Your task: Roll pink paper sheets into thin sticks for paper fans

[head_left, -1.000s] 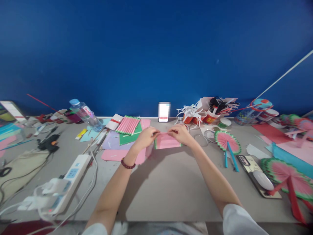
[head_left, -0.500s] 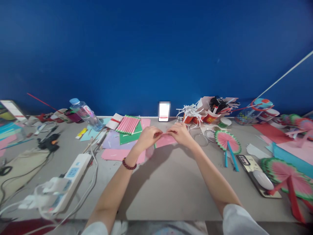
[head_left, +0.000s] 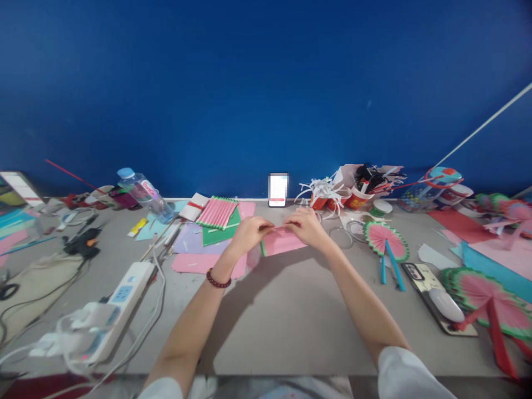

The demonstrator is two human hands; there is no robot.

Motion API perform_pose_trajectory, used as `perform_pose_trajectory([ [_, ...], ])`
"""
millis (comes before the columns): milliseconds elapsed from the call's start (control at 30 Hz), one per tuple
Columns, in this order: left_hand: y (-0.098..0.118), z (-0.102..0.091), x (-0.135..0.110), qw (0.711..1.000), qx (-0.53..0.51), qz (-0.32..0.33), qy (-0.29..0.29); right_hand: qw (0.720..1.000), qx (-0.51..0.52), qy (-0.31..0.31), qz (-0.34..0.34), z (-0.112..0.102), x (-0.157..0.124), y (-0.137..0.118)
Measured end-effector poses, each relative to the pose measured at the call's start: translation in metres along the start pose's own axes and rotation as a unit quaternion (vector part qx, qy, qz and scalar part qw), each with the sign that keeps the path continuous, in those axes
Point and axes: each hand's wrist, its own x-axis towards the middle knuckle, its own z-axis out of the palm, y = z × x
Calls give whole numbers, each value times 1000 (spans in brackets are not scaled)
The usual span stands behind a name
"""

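In the head view, pinching the far edge of a pink sheet (head_left: 285,242) between thumb and fingertips of the left hand (head_left: 249,234) and of the right hand (head_left: 308,228). Holding the sheet over the far middle of a grey table (head_left: 274,327), between both hands, showing a green strip along its left edge. Curling the fingers of both hands inward, near each other but not touching. Not showing clearly how the edge is folding under the fingertips. Wearing a dark red bracelet (head_left: 218,278) on the left wrist. Facing a lit phone (head_left: 277,190) standing upright by the blue wall (head_left: 266,94).

Seeing, left of the left hand, a pleated pink piece (head_left: 218,213) with green edges, lying on a green card (head_left: 210,237), near purple paper (head_left: 187,239) and loose pink paper (head_left: 185,264). Seeing, farther left, a tilted clear bottle (head_left: 147,191) and, nearer, a white power strip (head_left: 124,293). Seeing white strips (head_left: 323,187) heaped on red cups beyond the right hand, then a paper fan (head_left: 380,238) with blue handles, and a white mouse (head_left: 446,305) resting on a patterned phone (head_left: 423,281), just beside a larger fan (head_left: 477,288) with red handles.
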Motion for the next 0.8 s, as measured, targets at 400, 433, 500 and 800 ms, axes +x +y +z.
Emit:
perform_pose_trajectory([
  [400, 0, -3, 0, 996, -86, 3, 32, 999, 42, 14, 2, 1, 1, 4],
  [433, 0, -3, 0, 995, -90, -3, 34, 999, 44, 17, 2, 1, 1, 5],
  [500, 1, -3, 0, 994, -105, -22, 35, 998, 56, 25, 4, 1, 1, 5],
  [800, 3, -14, -1, 980, -178, -64, 55, 983, 169, 43, 57, 10, 2, 18],
])
